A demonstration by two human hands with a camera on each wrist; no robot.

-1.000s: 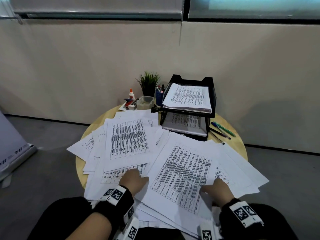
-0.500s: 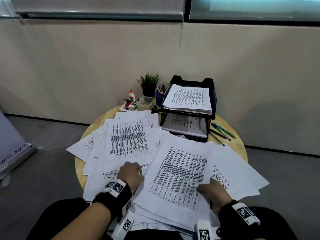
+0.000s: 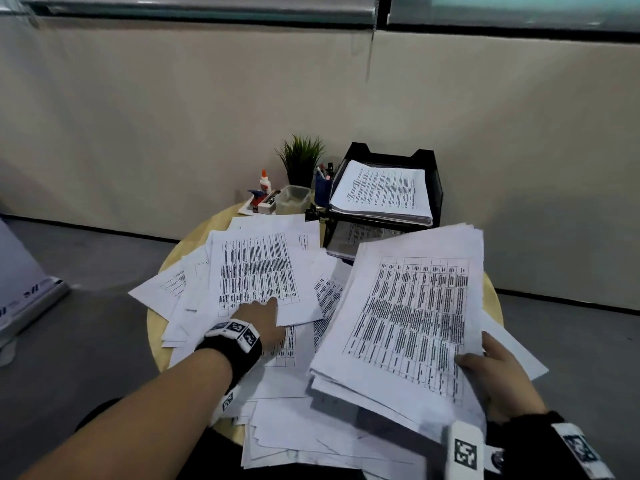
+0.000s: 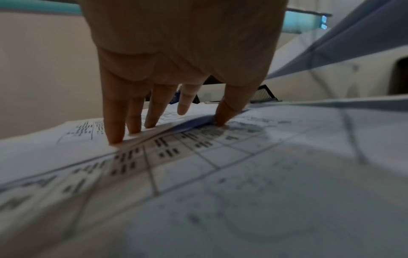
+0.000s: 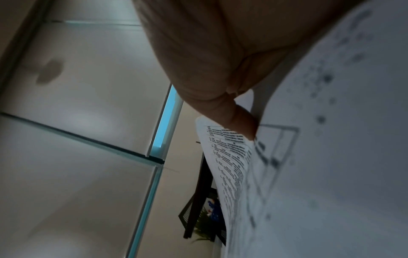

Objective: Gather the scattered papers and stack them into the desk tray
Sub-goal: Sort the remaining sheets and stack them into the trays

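Note:
Printed white papers [image 3: 256, 268] lie scattered over a round wooden table [image 3: 493, 299]. My right hand [image 3: 485, 368] grips a thick sheaf of papers [image 3: 408, 313] by its near right corner, lifted and tilted above the table; the right wrist view shows the thumb [image 5: 240, 120] pressed on the top sheet [image 5: 331, 157]. My left hand [image 3: 259, 317] lies flat with straight fingers [image 4: 114, 120] on the edge of a table-printed sheet [image 4: 84, 129] at the left. The black two-tier desk tray [image 3: 434, 188] stands at the back, with a paper stack [image 3: 381, 192] in its top tier.
Behind the papers stand a small green plant [image 3: 301, 157], a glue bottle [image 3: 265, 180], a clear plastic box [image 3: 292, 199] and a blue pen cup [image 3: 323, 188]. A beige wall runs close behind the table. Grey floor surrounds it, with a white board base [image 3: 27, 299] at the left.
My right hand has lifted the right-hand sheaf of papers off the table and tilted it up. My left hand has reached forward onto the left sheet.

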